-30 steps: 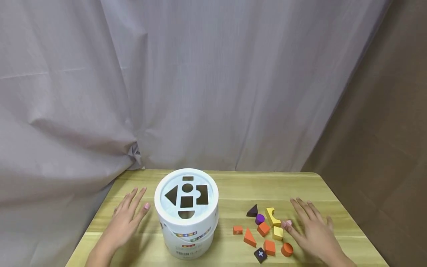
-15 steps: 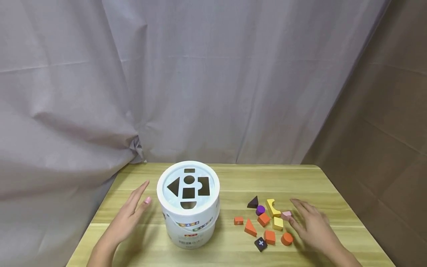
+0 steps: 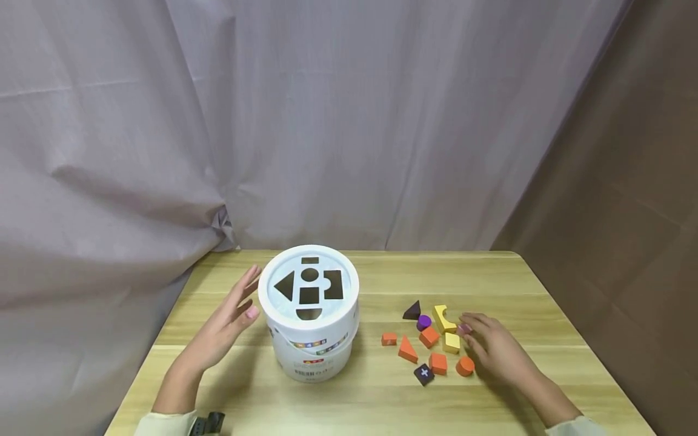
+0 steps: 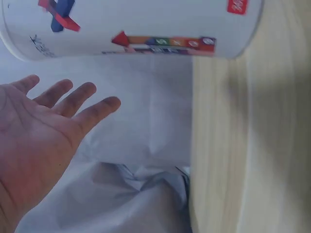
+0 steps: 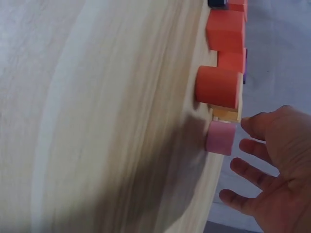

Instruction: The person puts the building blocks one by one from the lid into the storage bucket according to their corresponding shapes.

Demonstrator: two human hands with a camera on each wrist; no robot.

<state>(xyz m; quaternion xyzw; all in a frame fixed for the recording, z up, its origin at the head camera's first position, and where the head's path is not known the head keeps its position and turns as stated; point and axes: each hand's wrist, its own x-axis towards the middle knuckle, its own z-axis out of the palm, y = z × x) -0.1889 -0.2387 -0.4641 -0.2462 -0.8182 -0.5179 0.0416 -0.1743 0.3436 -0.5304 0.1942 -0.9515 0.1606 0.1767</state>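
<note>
Right wrist view: right hand [image 5: 294, 170] spread, holding nothing; pink block [image 5: 221, 138] on table [image 5: 97, 73], just beside yellow cube [image 3: 451, 343]; better pinch its sides squarely, not nudging the cube; left hand [image 3: 218, 333] also empty, near bucket [image 3: 289, 357].

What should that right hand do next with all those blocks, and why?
Probably pinch the pink block gently. The right hand seems to hold nothing, its fingers are apart, and that block sits right beside it, so it looks like the easiest one to grab.
</note>
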